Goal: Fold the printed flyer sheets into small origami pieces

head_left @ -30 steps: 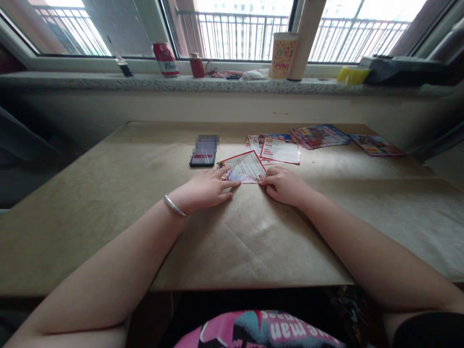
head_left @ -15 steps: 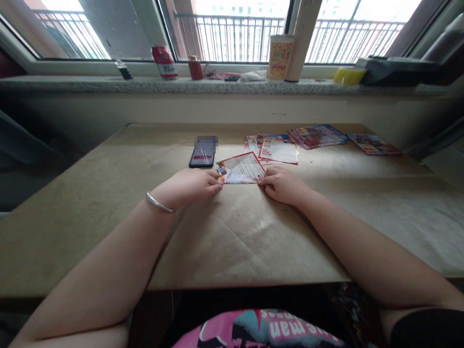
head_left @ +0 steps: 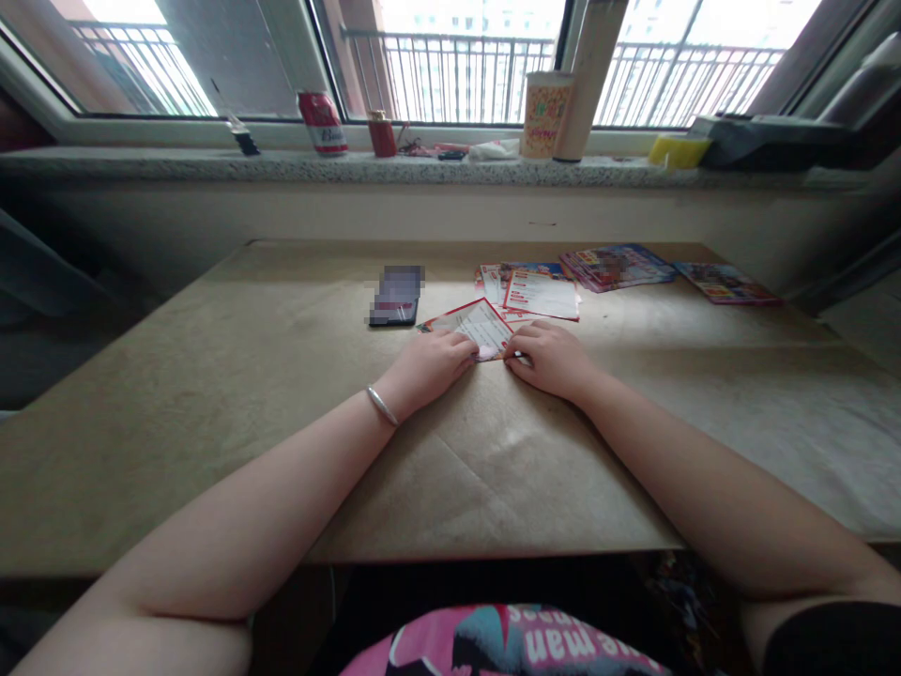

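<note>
A folded red-edged leaflet (head_left: 480, 327) lies on the brown table (head_left: 211, 376) in front of me. My left hand (head_left: 431, 366), with a silver bangle on its wrist, presses its curled fingers on the leaflet's near left part. My right hand (head_left: 550, 358) pinches the leaflet's near right corner with closed fingers. Both hands almost meet over the leaflet's near edge.
A dark phone (head_left: 395, 302) lies just left of the leaflet. More leaflets (head_left: 542, 291) and two stacks of colourful booklets (head_left: 616, 265) lie behind on the right. The windowsill (head_left: 352, 164) holds a red can (head_left: 322, 122), a paper cup (head_left: 544, 114) and small items.
My left hand slid right along the leaflet's near edge toward my right hand, covering more of the leaflet. The right hand stayed in place.
</note>
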`<state>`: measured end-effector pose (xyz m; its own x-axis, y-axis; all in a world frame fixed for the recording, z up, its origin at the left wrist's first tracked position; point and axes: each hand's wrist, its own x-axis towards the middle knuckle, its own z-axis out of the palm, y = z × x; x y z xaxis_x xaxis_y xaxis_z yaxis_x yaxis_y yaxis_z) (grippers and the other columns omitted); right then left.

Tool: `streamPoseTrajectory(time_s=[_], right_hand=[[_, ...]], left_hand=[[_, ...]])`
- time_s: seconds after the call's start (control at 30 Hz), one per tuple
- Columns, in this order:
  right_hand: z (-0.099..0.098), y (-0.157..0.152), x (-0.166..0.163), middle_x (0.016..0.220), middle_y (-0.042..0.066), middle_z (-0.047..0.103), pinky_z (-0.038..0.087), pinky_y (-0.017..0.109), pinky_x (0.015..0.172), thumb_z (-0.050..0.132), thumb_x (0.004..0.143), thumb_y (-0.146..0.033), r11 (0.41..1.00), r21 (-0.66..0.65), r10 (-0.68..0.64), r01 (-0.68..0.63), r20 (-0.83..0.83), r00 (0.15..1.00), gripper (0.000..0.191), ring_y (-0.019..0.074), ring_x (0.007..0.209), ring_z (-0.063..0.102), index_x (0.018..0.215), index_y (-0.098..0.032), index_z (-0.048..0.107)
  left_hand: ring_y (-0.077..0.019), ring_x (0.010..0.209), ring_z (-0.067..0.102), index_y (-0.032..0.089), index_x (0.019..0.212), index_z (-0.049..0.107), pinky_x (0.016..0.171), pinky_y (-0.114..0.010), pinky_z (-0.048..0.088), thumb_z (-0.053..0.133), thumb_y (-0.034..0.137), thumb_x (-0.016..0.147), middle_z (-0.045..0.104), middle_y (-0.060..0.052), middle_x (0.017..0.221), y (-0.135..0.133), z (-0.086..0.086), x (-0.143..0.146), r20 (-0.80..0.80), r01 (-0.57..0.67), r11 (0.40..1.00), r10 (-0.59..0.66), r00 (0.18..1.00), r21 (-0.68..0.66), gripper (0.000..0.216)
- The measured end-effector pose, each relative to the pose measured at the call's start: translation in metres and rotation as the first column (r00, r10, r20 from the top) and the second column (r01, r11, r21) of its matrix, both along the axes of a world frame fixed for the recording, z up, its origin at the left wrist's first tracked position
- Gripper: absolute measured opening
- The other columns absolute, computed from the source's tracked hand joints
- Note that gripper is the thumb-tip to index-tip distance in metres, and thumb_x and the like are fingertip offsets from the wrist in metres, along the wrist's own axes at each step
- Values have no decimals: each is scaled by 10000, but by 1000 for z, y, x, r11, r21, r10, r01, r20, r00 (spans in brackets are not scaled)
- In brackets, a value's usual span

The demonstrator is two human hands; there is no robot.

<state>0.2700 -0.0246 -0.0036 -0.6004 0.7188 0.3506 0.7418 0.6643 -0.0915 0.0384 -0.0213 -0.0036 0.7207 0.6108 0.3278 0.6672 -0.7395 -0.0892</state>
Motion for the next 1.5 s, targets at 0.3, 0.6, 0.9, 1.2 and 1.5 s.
streamPoseTrajectory(time_s=[0.3, 0.6, 0.9, 1.2, 1.5], right_hand=[[0, -5, -9, 870, 42, 706, 407, 328, 795, 562, 844, -242, 998, 10, -64, 64, -52, 997, 128, 217, 870, 586, 839, -220, 687], [3, -14, -22, 827, 42, 662, 388, 298, 722, 555, 793, -194, 996, -2, -84, 84, -111, 990, 68, 199, 831, 556, 774, -209, 619], [1, -15, -23, 847, 54, 668, 385, 315, 706, 556, 800, -198, 997, 68, -19, 26, -107, 994, 81, 207, 822, 544, 767, -211, 629], [5, -12, -11, 816, 40, 666, 387, 312, 739, 560, 791, -194, 999, 38, 10, -6, -100, 995, 84, 198, 807, 551, 768, -214, 638], [8, -9, 1, 796, 31, 654, 403, 300, 752, 555, 771, -170, 998, 65, 19, -10, -126, 992, 83, 184, 781, 569, 752, -209, 625]], left_hand=[[-161, 691, 649, 173, 755, 611, 679, -283, 433, 478, 215, 918, 695, -34, 724, 2, 2, 2, 19, 28, 989, -31, 999, 148, 215], [-153, 769, 643, 194, 834, 615, 756, -304, 395, 505, 301, 945, 699, -1, 813, -4, 0, 11, 74, 80, 979, -95, 993, 188, 189], [-157, 795, 613, 200, 772, 626, 800, -333, 369, 429, 359, 988, 703, -4, 809, -8, 4, 12, 98, 78, 978, -98, 990, 192, 333], [-160, 800, 591, 209, 766, 627, 825, -337, 370, 470, 305, 959, 696, 0, 809, -7, 6, 7, 125, 87, 985, -106, 986, 151, 267], [-162, 793, 594, 212, 774, 627, 824, -331, 378, 500, 318, 947, 697, 9, 809, -6, 6, 3, 158, 70, 984, -96, 983, 163, 240]])
